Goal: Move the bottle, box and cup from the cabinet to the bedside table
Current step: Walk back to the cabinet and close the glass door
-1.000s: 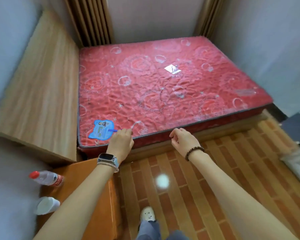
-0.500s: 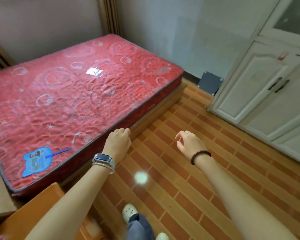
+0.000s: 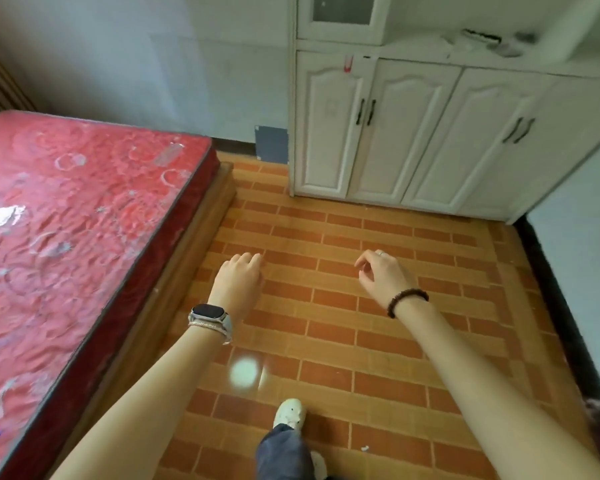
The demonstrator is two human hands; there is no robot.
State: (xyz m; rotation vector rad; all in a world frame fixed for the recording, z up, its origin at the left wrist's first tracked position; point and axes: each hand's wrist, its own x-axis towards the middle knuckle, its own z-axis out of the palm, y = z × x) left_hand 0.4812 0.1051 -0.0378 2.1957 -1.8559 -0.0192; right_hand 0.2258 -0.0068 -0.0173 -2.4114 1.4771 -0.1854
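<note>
The white cabinet (image 3: 413, 133) stands ahead against the far wall, its lower doors closed. Some blurred items (image 3: 492, 41) lie on its counter at the top right; I cannot tell what they are. My left hand (image 3: 238, 284), with a watch on the wrist, hangs over the floor with fingers curled loosely and nothing in it. My right hand (image 3: 383, 277), with a bead bracelet, is also held out empty, fingers slightly apart. The bedside table, bottle and cup are out of view.
A bed with a red mattress (image 3: 77, 237) on a wooden base fills the left side. Orange brick-pattern floor (image 3: 361, 306) lies between me and the cabinet. A grey-blue panel (image 3: 271, 144) leans on the wall beside the cabinet. A white wall edge (image 3: 582, 254) is at the right.
My view has swung right, away from the bedside table with the bottle and cup, past the bed, to face the white cabinet. Both hands stay empty in front of me.
</note>
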